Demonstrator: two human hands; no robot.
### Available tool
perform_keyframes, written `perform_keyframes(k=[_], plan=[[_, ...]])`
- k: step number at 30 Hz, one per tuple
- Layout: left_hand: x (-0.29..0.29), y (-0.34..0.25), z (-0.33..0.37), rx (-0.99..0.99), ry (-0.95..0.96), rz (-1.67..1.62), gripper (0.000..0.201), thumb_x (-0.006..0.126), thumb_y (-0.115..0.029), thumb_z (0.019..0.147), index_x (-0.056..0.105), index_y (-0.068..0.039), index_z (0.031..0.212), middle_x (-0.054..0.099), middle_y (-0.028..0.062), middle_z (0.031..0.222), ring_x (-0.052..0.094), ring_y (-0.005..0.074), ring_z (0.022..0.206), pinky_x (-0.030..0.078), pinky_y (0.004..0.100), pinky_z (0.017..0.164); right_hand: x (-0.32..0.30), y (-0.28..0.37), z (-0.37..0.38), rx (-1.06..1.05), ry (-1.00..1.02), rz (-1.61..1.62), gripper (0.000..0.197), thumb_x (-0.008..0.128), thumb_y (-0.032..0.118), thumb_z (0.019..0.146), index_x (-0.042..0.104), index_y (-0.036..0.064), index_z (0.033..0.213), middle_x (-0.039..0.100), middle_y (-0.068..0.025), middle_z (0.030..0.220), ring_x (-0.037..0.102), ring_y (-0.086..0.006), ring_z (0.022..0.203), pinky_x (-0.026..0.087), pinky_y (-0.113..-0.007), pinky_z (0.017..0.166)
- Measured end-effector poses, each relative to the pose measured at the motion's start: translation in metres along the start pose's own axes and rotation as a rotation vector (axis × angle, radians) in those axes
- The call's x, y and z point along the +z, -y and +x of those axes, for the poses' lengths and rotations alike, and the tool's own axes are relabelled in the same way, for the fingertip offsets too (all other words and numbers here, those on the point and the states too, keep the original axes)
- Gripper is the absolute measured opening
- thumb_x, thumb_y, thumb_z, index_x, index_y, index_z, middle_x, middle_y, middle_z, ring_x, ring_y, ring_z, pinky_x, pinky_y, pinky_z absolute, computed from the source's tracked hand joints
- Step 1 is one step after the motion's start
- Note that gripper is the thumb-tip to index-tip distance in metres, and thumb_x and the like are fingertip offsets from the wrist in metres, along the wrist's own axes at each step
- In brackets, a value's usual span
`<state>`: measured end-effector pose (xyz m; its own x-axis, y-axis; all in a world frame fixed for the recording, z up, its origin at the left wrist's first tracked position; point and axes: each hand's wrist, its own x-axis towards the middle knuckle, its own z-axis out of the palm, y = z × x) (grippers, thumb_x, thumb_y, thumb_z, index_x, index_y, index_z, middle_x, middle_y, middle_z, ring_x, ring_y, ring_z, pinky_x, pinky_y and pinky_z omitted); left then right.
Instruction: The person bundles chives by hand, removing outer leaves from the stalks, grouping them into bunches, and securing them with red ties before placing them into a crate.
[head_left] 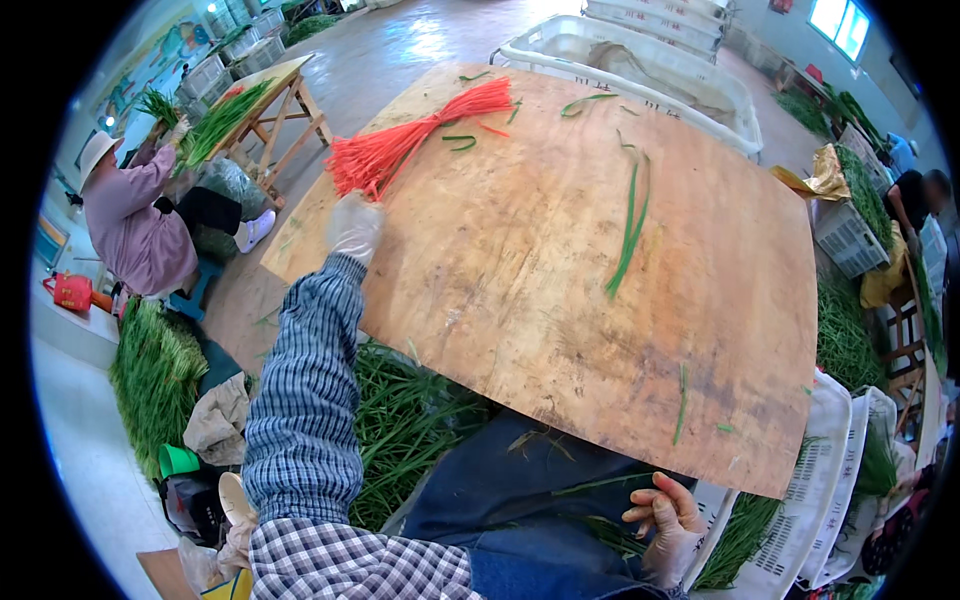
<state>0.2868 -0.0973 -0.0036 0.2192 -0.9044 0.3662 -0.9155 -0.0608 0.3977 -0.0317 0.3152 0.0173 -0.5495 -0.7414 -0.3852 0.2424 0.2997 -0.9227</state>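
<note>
My left hand (355, 228), in a thin clear glove, reaches out to the table's left side. Its fingers are closed at the near end of a bundle of red strips (420, 135), the fingertips partly hidden. The bundle fans out at both ends and is narrow in the middle. Below the near right edge of the wooden board (560, 260) is my right hand (668, 525), also gloved, with fingers loosely curled and apart. A thin green blade (600, 484) runs up to its fingertips. On the board lie a few long green leaves (630, 230) and scattered scraps.
Green stalks (410, 430) fill the space beneath the board at left. White crates (825, 480) with greens stand at right, and a large white tub (640, 75) behind the board. A person in purple (140, 215) sits at another table; another person (910, 205) is at far right.
</note>
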Motion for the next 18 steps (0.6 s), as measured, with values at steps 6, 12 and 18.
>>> perform_keyframes(k=[6,12,18], plan=[[-0.071,-0.019,-0.106,0.160,0.043,-0.102,0.019,0.057,-0.018,0.075,0.056,0.000,0.069,0.058,0.0211,0.066,0.057,0.0329,0.058,0.043,0.0389,0.052,0.003,0.011,0.000,0.078,0.014,0.009,0.031,0.050,0.010,0.086,0.051,-0.0067,0.112,0.064,-0.0172,0.085,0.061,-0.0176,0.061,0.040,-0.020,0.048],[-0.114,-0.107,-0.236,0.476,0.504,-0.723,0.010,0.066,-0.003,0.066,0.058,-0.002,0.072,0.054,0.0113,0.064,0.054,0.0183,0.051,0.041,0.0290,0.048,0.029,0.043,0.040,0.147,0.521,0.157,0.040,0.055,0.009,0.083,0.046,-0.0063,0.118,0.064,-0.0166,0.091,0.060,-0.0130,0.059,0.035,-0.017,0.044],[-0.094,-0.185,-0.234,1.032,0.546,-0.664,0.016,0.064,-0.006,0.064,0.059,-0.004,0.079,0.054,0.0108,0.066,0.056,0.0281,0.057,0.045,0.0354,0.050,0.023,0.074,0.081,-0.031,0.237,0.469,0.033,0.056,0.012,0.083,0.050,-0.0042,0.110,0.063,-0.0151,0.085,0.060,-0.0141,0.060,0.036,-0.018,0.042]])
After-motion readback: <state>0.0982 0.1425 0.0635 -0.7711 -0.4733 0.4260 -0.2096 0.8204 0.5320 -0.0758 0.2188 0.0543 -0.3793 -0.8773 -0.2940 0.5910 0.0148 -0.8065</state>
